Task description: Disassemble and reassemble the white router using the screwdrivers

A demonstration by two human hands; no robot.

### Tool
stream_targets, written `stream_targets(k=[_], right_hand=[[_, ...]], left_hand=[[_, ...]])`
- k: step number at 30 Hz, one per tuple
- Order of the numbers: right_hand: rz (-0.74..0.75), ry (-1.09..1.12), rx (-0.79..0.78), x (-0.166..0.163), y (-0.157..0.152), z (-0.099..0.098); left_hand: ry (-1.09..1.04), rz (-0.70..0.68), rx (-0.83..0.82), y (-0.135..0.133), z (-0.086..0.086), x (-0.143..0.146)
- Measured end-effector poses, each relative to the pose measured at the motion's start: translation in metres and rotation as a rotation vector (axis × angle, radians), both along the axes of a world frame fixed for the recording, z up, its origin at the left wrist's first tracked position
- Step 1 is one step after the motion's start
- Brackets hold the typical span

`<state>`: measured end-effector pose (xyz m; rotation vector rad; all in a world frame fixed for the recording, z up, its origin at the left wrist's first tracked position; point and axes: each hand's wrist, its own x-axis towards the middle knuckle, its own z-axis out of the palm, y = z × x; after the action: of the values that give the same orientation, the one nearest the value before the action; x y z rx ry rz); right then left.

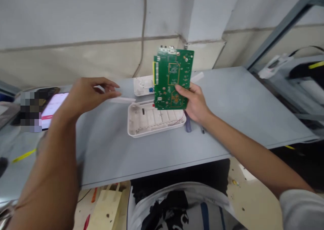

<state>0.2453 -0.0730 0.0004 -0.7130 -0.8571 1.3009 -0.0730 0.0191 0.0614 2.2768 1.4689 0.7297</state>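
A green circuit board (173,78) is held upright in my right hand (197,102), the thumb pressed on its near face and the fingers behind it. The board is above a white plastic casing half (131,132) lying hollow side up on the table. Behind that casing lies another white casing half (139,85), partly hidden by the board. My left hand (92,93) is in the air with thumb and fingers apart, nothing between them. Just below its fingertips, a white antenna (123,100) sticks out left of the near casing; whether they touch, I cannot tell.
The grey table (108,162) stands against a wall. At left lies a lit phone (54,105). A purple-handled tool (188,123) and a dark pen-like tip (203,130) show beneath my right hand. A second white antenna piece (197,77) is behind the board. Metal shelving (278,27) rises at right.
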Motion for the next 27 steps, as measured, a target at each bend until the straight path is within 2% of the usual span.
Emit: stream_targets(k=[2, 4, 7, 9, 11, 12, 14, 15, 16, 21, 27], right_hand=[[0.009, -0.049, 0.038, -0.001, -0.001, -0.001], [-0.057, -0.179, 0.095, -0.001, -0.004, 0.0], [-0.289, -0.555, 0.254, 0.0, -0.014, 0.001], [-0.436, -0.837, 0.44, 0.0, -0.02, 0.001], [-0.498, -1.067, 0.631, 0.0, -0.024, -0.002], [-0.496, -1.156, 0.692, -0.001, -0.025, -0.005], [-0.442, -1.29, 0.731, -0.003, -0.027, -0.009], [-0.414, -1.338, 0.727, -0.004, -0.028, -0.011], [-0.395, -1.378, 0.716, -0.004, -0.029, -0.012], [-0.4, -1.523, 0.747, -0.004, -0.028, -0.008], [-0.373, -1.621, 0.984, 0.005, -0.02, 0.003]], left_hand=[[0.033, -0.035, 0.033, -0.002, 0.002, 0.0], [-0.077, -0.048, 0.116, -0.009, 0.007, -0.001], [-0.322, 0.004, 0.273, -0.026, 0.018, 0.004], [-0.432, 0.053, 0.285, -0.035, 0.023, 0.013], [-0.535, -0.002, 0.108, -0.039, 0.023, 0.027], [-0.587, -0.07, -0.046, -0.04, 0.022, 0.035], [-0.594, -0.191, -0.451, -0.04, 0.016, 0.048], [-0.585, -0.217, -0.611, -0.04, 0.012, 0.054], [-0.597, -0.224, -0.689, -0.04, 0.008, 0.058], [-0.717, -0.208, -0.687, -0.04, -0.004, 0.067], [-0.777, -0.16, -0.764, -0.036, -0.001, 0.067]])
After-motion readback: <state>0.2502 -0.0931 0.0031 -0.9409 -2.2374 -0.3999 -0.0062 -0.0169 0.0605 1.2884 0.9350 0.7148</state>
